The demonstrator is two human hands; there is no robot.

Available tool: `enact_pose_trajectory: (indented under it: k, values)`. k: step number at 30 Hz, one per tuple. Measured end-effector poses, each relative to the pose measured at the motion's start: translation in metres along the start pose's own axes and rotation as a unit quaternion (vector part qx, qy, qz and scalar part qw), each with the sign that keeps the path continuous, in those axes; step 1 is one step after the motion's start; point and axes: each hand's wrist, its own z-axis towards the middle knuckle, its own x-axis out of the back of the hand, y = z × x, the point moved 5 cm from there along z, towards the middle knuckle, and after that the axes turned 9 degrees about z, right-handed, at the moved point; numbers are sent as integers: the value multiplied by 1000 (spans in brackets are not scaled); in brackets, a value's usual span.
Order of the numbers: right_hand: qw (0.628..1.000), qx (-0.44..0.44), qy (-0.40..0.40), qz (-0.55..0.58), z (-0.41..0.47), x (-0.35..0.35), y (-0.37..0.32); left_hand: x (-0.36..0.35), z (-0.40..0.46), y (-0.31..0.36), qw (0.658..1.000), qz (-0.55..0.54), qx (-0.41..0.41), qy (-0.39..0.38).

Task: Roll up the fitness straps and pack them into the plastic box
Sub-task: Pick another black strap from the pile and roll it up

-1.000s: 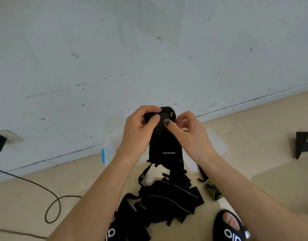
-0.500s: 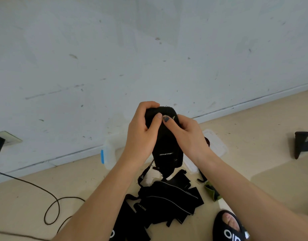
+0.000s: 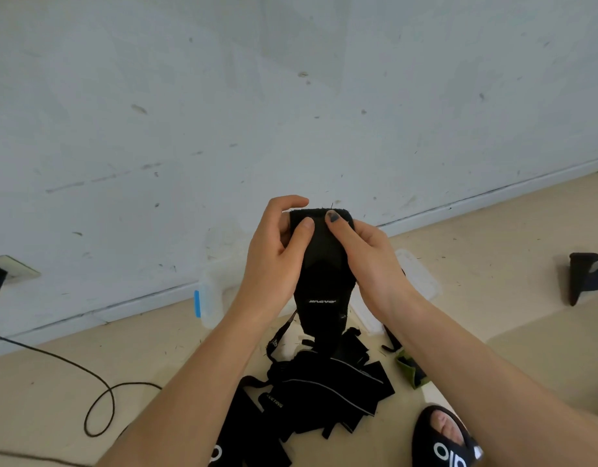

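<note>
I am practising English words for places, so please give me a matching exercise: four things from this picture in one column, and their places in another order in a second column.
1. strap
2. box
3. cable
4. lid

a. on the floor, far left
b. behind the right hand
c. held in both hands
d. by the wall, beyond the left hand

Pairs: 1-c, 2-d, 3-a, 4-b

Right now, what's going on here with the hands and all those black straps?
A person is rolling up a black strap in mid-air near the wall. The left hand and the right hand both pinch its rolled top end, thumbs on the front, while the loose tail hangs down toward a pile of straps on the floor. The clear plastic box sits by the wall behind the hands, its lid lying beside it. Nothing can be seen packed in it yet.
</note>
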Motion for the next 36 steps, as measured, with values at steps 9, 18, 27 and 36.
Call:
enact_pose_trajectory:
  k: [9,18,27,36]
  values:
    - [1000,-4,0,28,1,2,0,-7,-6,3,999,-24,23,-12]
    - [998,-18,-48,43,1,3,1,-5,-4,-1,999,-13,26,-37]
    - [996,-30,-66,45,2,4,1,-5,-3,-4,997,-25,61,-50]
    - [997,-19,-76,9,1,1,3,-4,-2,-4,994,-49,86,-49]
